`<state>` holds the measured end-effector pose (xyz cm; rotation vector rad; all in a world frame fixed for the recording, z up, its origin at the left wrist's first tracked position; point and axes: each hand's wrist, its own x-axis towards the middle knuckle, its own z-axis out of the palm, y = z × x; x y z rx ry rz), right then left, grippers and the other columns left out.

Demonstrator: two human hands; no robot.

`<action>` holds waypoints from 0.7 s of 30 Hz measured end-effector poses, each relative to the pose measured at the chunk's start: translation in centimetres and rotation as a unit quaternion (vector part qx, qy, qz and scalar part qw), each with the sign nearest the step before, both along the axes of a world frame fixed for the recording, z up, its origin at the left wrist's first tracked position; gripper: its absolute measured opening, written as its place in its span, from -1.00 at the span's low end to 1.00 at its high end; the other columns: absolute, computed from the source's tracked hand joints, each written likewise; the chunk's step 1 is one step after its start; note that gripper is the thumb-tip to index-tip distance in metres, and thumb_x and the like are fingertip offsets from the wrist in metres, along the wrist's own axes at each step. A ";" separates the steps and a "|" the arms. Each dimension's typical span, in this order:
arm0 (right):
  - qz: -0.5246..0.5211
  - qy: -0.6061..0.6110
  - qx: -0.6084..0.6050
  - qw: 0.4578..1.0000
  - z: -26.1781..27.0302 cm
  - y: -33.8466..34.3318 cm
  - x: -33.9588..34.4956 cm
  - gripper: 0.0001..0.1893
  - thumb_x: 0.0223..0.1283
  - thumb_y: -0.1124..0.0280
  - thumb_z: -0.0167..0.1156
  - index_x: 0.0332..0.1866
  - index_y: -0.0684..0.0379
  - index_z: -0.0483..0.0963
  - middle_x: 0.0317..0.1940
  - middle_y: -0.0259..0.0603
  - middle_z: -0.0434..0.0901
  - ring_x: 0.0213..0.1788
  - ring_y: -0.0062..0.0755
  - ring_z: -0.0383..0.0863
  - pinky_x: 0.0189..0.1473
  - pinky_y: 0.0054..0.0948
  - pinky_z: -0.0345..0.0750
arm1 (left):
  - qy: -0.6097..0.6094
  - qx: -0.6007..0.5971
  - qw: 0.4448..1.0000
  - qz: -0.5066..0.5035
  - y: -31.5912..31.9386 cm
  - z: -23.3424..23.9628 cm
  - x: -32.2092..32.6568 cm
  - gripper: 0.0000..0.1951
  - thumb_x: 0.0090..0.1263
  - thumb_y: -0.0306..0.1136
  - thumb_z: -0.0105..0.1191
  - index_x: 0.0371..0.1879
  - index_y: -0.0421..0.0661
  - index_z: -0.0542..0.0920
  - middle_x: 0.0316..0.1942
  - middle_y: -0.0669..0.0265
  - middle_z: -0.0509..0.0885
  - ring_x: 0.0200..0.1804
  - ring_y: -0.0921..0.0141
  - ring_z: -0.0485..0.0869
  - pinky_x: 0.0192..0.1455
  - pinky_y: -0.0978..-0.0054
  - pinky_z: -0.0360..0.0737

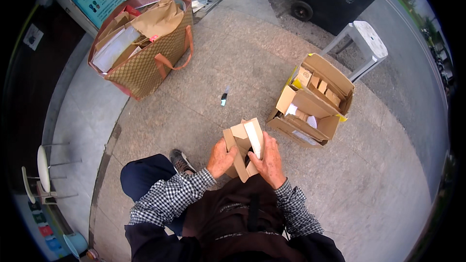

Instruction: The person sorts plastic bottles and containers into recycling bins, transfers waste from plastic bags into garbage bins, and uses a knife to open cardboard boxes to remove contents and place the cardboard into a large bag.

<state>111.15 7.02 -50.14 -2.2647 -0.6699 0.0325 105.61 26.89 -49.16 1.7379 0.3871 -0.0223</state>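
Both hands grip a small cardboard box (pixel 238 160) in front of my lap. Its flaps stand apart, and a white strip runs along the right one. My left hand (pixel 221 158) holds the left wall, thumb over the edge. On the other side, my right hand (pixel 268 160) grasps the right wall with its thumb near the opening. Something dark shows inside, too shaded to identify. Beyond the box, a utility knife (pixel 224 98) with a light blue end lies on the paving. To the right are open cardboard cartons (pixel 304 136) holding smaller boxes and white paper.
A large patterned tote bag (pixel 145 76) full of flattened cardboard and paper stands at upper left. A white plastic stool (pixel 369 40) is behind the cartons, near a black wheeled bin (pixel 338 3). Chairs (pixel 43 169) stand at far left. A road (pixel 411 62) runs along the right.
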 end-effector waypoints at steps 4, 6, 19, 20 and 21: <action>0.061 0.008 -0.034 0.997 -0.8 -0.8 0.2 -0.14 0.18 0.29 0.43 0.56 0.31 0.23 0.23 0.23 0.54 0.23 0.25 0.56 0.28 0.00 0.54 | 0.091 0.039 0.995 -0.016 2.2 -3.5 -1.7 -0.44 0.40 -0.33 0.18 0.33 -0.32 0.39 -0.01 -0.18 0.70 0.08 -0.02 0.73 0.21 0.11 0.64; 0.122 -0.008 -0.057 0.991 0.5 -1.8 1.0 -0.19 0.14 0.27 0.45 0.52 0.24 0.32 0.16 0.08 0.58 0.18 0.12 0.60 0.23 -0.09 0.58 | 0.039 0.179 0.979 -0.092 2.6 -0.1 -0.4 -0.23 0.35 -0.23 0.29 0.50 -0.19 0.26 0.25 -0.17 0.53 0.30 -0.05 0.59 0.35 0.11 0.56; 0.306 -0.009 0.001 0.952 1.9 -0.9 1.6 -0.34 0.20 0.22 0.42 0.42 0.12 0.44 0.13 -0.12 0.65 0.14 -0.05 0.65 0.17 -0.15 0.60 | 0.076 0.225 0.884 -0.402 7.5 1.0 0.3 -0.23 0.17 -0.08 0.51 0.36 -0.05 0.47 0.08 0.04 0.50 0.19 0.02 0.60 0.32 0.16 0.58; 0.310 -0.019 0.019 0.950 1.6 -0.9 1.5 -0.35 0.22 0.22 0.41 0.41 0.14 0.44 0.13 -0.09 0.66 0.13 -0.03 0.65 0.17 -0.15 0.59 | 0.044 0.231 0.880 -0.413 7.5 0.7 -0.1 -0.22 0.16 -0.10 0.53 0.35 -0.07 0.47 0.07 0.04 0.50 0.18 0.02 0.60 0.31 0.17 0.58; 0.314 -0.030 0.036 0.948 1.4 -1.1 1.3 -0.36 0.24 0.21 0.39 0.41 0.16 0.45 0.13 -0.06 0.66 0.13 -0.01 0.65 0.18 -0.14 0.58 | 0.012 0.235 0.875 -0.423 7.3 0.5 -0.2 -0.22 0.14 -0.11 0.55 0.33 -0.09 0.48 0.06 0.05 0.50 0.18 0.03 0.59 0.29 0.19 0.59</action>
